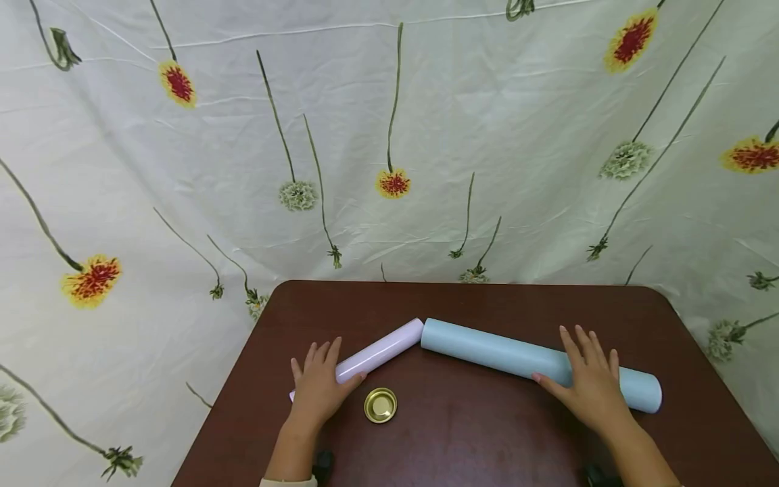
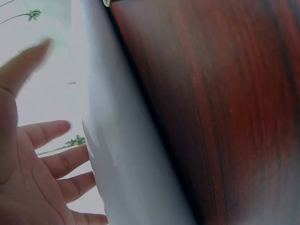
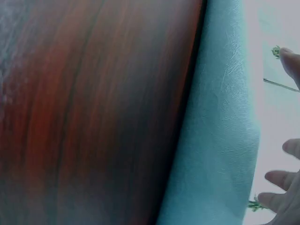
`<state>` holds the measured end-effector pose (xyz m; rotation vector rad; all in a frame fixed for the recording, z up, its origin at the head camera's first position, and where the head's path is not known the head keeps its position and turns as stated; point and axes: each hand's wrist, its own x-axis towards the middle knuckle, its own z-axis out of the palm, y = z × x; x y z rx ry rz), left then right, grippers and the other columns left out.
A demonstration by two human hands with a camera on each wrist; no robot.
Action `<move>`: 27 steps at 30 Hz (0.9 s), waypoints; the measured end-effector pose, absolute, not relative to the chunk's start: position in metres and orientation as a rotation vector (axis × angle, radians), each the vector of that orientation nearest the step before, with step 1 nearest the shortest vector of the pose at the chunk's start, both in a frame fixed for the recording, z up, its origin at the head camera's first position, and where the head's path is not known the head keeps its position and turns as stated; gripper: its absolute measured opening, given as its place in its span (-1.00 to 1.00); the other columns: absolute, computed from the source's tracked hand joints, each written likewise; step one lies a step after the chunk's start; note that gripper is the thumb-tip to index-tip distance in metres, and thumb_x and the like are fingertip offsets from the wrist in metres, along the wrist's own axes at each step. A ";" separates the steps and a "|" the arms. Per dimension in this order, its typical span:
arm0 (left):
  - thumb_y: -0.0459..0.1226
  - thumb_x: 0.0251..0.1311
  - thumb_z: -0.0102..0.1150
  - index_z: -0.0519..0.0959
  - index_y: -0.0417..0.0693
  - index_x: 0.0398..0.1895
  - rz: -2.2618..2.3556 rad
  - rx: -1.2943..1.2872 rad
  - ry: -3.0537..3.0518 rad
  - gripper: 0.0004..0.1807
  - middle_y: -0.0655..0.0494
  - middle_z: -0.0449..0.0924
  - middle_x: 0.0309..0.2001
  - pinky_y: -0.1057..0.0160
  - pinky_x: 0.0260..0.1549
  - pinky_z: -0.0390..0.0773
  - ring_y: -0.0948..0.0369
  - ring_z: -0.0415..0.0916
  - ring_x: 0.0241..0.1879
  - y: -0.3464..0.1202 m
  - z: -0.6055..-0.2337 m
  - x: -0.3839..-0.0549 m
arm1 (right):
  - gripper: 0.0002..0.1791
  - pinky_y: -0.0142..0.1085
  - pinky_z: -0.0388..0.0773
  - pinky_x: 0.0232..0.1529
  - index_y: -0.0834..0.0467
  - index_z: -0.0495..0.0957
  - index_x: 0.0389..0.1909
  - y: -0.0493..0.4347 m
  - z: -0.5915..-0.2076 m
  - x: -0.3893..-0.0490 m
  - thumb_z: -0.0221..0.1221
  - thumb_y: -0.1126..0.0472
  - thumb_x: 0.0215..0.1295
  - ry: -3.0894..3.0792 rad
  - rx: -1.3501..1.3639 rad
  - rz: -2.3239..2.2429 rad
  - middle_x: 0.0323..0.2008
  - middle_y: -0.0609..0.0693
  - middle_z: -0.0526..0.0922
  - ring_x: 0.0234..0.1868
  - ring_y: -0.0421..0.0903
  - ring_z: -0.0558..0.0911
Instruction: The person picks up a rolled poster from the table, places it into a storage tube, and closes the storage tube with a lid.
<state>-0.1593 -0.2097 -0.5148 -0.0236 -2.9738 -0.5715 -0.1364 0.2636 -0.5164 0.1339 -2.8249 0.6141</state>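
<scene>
A slim, glossy lilac roll lies slanting on the left of the table. My left hand is over its near end with fingers spread, hiding part of it. In the left wrist view the roll looks pale grey, and the hand is beside it with straight fingers. A thicker light blue roll lies on the right, its far left end close to the lilac roll's end. Fingers apart, my right hand reaches over this roll, whose surface looks finely creased. Whether either hand touches its roll, I cannot tell.
A small round gold-coloured dish or lid sits on the dark brown table, right of my left hand. A white cloth with printed flowers hangs behind the table and down both sides.
</scene>
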 end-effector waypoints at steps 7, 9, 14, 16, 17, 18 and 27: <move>-0.09 0.06 0.48 0.44 -0.13 0.38 -0.603 -0.019 -2.994 -0.20 -0.24 0.52 0.24 -0.56 0.32 0.04 -0.24 0.36 0.34 -0.212 -0.512 -0.153 | 0.12 0.51 -0.10 0.36 0.11 0.10 0.57 0.270 -0.519 -0.142 0.41 -0.25 0.11 -2.789 0.249 0.597 0.42 0.38 0.25 0.49 0.42 0.12; -0.18 0.00 0.51 0.47 -0.13 0.35 -0.592 -0.013 -2.999 -0.22 -0.24 0.53 0.22 -0.57 0.30 0.07 -0.24 0.39 0.31 -0.213 -0.512 -0.151 | 0.10 0.51 -0.09 0.35 0.14 0.14 0.55 0.272 -0.520 -0.143 0.40 -0.26 0.11 -2.818 0.250 0.602 0.41 0.39 0.26 0.48 0.44 0.13; -0.31 -0.09 0.53 0.52 -0.11 0.30 -0.572 0.003 -3.000 -0.24 -0.23 0.55 0.19 -0.51 0.22 0.22 -0.25 0.46 0.21 -0.218 -0.515 -0.147 | 0.07 0.49 -0.06 0.34 0.20 0.22 0.51 0.273 -0.522 -0.145 0.35 -0.32 0.14 -2.925 0.248 0.609 0.43 0.39 0.26 0.46 0.46 0.14; -0.32 -0.07 0.52 0.52 -0.10 0.30 -0.570 0.014 -3.007 -0.26 -0.24 0.54 0.18 -0.45 0.15 0.30 -0.25 0.47 0.17 -0.221 -0.517 -0.147 | 0.05 0.46 -0.02 0.33 0.20 0.23 0.50 0.274 -0.524 -0.145 0.35 -0.32 0.14 -2.939 0.253 0.587 0.43 0.39 0.27 0.46 0.44 0.16; -0.33 -0.07 0.52 0.53 -0.11 0.29 -0.567 0.017 -3.010 -0.27 -0.24 0.54 0.16 -0.41 0.11 0.34 -0.25 0.48 0.14 -0.222 -0.517 -0.147 | 0.04 0.44 0.00 0.32 0.21 0.25 0.49 0.274 -0.525 -0.145 0.35 -0.31 0.14 -2.939 0.257 0.571 0.42 0.38 0.28 0.45 0.43 0.17; -0.34 -0.06 0.51 0.53 -0.10 0.29 -0.563 0.023 -3.012 -0.28 -0.24 0.55 0.15 -0.37 0.07 0.36 -0.25 0.49 0.12 -0.223 -0.517 -0.147 | 0.03 0.43 0.03 0.31 0.20 0.26 0.48 0.274 -0.526 -0.145 0.36 -0.30 0.14 -2.939 0.260 0.555 0.42 0.38 0.28 0.45 0.43 0.19; -0.35 -0.07 0.50 0.56 -0.10 0.24 -0.580 0.077 -3.027 -0.31 -0.25 0.57 0.12 -0.33 -0.04 0.40 -0.25 0.50 0.09 -0.236 -0.516 -0.141 | -0.08 0.30 0.18 0.17 0.15 0.34 0.42 0.273 -0.530 -0.148 0.39 -0.21 0.13 -2.939 0.264 0.485 0.31 0.26 0.45 0.29 0.33 0.41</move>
